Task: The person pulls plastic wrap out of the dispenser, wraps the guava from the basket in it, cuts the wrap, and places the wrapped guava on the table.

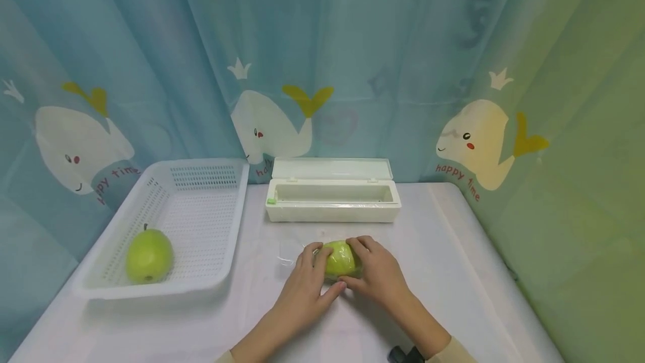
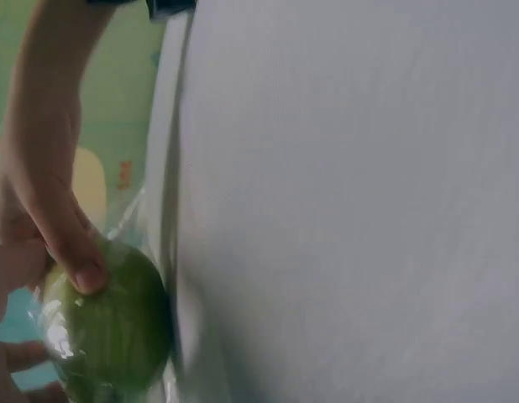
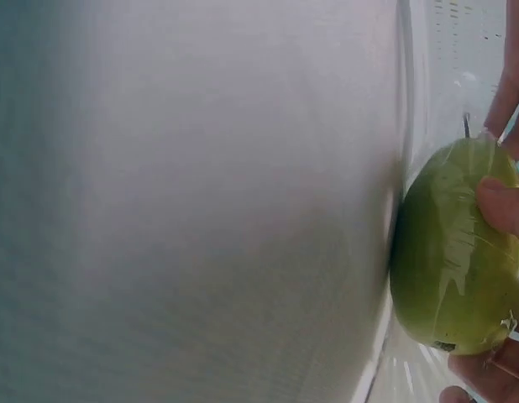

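Observation:
A green pear (image 1: 340, 259) wrapped in clear plastic film lies on the table, held between both hands. My left hand (image 1: 307, 282) curves round its left side, the fingers over the top and the thumb low in front. From the right, my right hand (image 1: 380, 273) grips the pear, its thumb close to the left thumb. The right thumb presses the wrapped pear (image 2: 117, 327) in the left wrist view. In the right wrist view, film shines over the pear (image 3: 453, 252), with its stem at the top. Loose clear film (image 1: 287, 254) spreads left of the pear.
Behind the hands stands a white cling film box (image 1: 332, 213), its lid raised and a green slider at its left. A white plastic basket (image 1: 229, 240) at the left holds an unwrapped green pear (image 1: 149, 256). A whale-print curtain (image 1: 373, 71) hangs behind the white table (image 1: 453, 296).

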